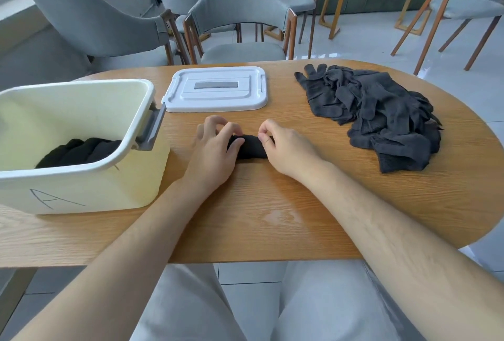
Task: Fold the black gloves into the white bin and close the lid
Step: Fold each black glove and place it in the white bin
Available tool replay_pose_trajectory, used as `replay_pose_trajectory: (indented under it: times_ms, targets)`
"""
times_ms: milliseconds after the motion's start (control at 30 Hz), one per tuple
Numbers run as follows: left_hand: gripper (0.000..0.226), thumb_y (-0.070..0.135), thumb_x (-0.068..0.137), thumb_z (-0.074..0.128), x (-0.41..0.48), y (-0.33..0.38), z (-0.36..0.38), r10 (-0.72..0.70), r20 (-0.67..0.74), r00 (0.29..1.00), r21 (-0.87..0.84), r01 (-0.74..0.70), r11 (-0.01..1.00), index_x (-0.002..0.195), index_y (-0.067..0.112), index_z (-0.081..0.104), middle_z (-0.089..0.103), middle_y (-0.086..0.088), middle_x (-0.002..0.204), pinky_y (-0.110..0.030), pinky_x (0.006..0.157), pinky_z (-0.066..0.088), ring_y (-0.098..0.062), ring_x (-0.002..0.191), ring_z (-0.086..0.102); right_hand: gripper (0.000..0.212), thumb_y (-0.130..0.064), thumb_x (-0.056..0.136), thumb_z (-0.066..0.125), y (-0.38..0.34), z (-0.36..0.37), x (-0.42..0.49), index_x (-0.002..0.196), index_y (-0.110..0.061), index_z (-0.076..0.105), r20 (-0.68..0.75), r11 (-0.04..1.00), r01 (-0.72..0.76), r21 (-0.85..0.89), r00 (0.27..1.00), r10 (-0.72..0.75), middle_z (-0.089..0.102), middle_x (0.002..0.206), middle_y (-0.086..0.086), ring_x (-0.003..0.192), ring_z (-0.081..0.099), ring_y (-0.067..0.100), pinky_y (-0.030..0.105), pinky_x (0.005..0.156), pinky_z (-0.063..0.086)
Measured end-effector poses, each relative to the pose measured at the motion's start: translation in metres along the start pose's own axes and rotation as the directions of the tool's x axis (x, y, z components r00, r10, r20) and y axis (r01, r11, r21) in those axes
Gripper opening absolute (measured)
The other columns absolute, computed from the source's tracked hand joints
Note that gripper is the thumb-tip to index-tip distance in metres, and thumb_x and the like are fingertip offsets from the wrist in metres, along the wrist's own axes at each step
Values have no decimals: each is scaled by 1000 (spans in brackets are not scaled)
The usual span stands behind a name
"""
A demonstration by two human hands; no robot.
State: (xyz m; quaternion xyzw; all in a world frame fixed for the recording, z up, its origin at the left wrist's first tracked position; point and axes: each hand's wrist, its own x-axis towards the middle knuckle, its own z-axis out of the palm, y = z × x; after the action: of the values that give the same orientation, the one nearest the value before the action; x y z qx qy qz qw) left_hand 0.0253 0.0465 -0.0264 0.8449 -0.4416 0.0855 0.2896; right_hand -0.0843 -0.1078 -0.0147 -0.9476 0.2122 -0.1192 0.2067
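A small rolled bundle of black glove (249, 147) lies on the wooden table (272, 204) between my hands. My left hand (215, 152) grips its left end with curled fingers. My right hand (286, 147) pinches its right end. The white bin (81, 177) stands open at the left, marked with a letter A, with several folded black gloves (79, 151) inside. Its white lid (216, 88) lies flat on the table behind my hands. A loose pile of black gloves (376, 114) sits at the right.
Grey upholstered chairs (240, 13) with wooden legs stand close behind the table's far edge. The bin's grey handle latch (151, 128) sticks out toward my left hand. The table's rounded right end (485, 155) drops off beyond the glove pile.
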Motion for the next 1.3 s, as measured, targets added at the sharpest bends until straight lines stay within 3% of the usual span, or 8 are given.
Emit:
replay_pose_trajectory:
  times_ms: [200, 367, 500, 600, 733, 867, 1133, 1300]
  targets:
    - [38, 40, 95, 65, -14, -6, -1, 185, 121, 975, -23, -184, 983, 127, 19, 61, 57, 6, 127, -34, 100, 46, -16, 118, 54, 21, -32, 102, 56, 5, 22, -8, 99, -15, 69, -350, 990, 134, 46, 930, -110, 42, 91, 0, 84, 46, 19, 33, 59, 46]
    - [32, 19, 92, 71, -5, -5, -4, 272, 123, 954, 111, -285, 952, 121, 7, 64, 66, -8, 117, -41, 89, 54, -29, 107, 63, 37, -36, 93, 58, -1, 20, -18, 128, -23, 63, -198, 966, 232, -112, 948, -250, 53, 100, -2, 97, 55, 20, 33, 61, 49]
    - [32, 4, 86, 72, -6, -4, -4, 321, 116, 940, 194, -338, 921, 118, 2, 65, 68, -12, 109, -45, 78, 58, -34, 97, 67, 39, -24, 76, 80, -4, 22, -17, 115, -18, 75, -326, 936, 256, -242, 887, -326, 65, 80, 2, 73, 64, 27, 28, 47, 41]
    - [26, 7, 89, 66, -9, 4, -10, 352, 40, 935, 224, -351, 909, 114, 3, 65, 67, -11, 103, -42, 73, 57, -32, 92, 66, 36, -19, 81, 67, -12, 23, -20, 116, -15, 75, -422, 928, 244, -282, 837, -348, 67, 64, 0, 56, 64, 26, 24, 42, 36]
    - [21, 5, 89, 66, -2, 24, -28, 428, -118, 896, 296, -380, 876, 110, 3, 67, 64, -9, 97, -34, 70, 51, -29, 84, 62, 43, -12, 96, 55, -35, 0, -33, 138, -14, 60, -443, 969, 188, 160, 891, -100, 76, 95, 5, 80, 71, 26, 30, 62, 52]
    - [27, 6, 87, 75, 12, 44, -55, 426, -229, 875, 324, -344, 881, 113, 5, 68, 63, -8, 97, -33, 69, 50, -27, 83, 59, 31, -32, 102, 53, -70, -38, -23, 131, -31, 62, -297, 710, 98, 697, 941, 161, 72, 110, -9, 102, 67, 8, 31, 88, 56]
    - [35, 28, 95, 66, 9, 60, -145, 108, -273, 956, -174, -159, 972, 127, 17, 62, 59, 7, 122, -24, 100, 44, -12, 117, 52, 21, -29, 98, 58, -119, -83, 13, 113, -41, 65, -326, 629, 195, 753, 940, 99, 72, 101, 1, 94, 69, 15, 46, 87, 59]
    - [28, 26, 100, 59, 3, 23, -208, -83, -236, 968, -230, 27, 973, 126, 37, 61, 55, 16, 122, -30, 102, 42, -8, 119, 51, 27, -23, 100, 58, -164, -84, 27, 119, -42, 57, -275, 578, 229, 783, 962, -8, 74, 98, 8, 94, 70, 19, 47, 88, 59]
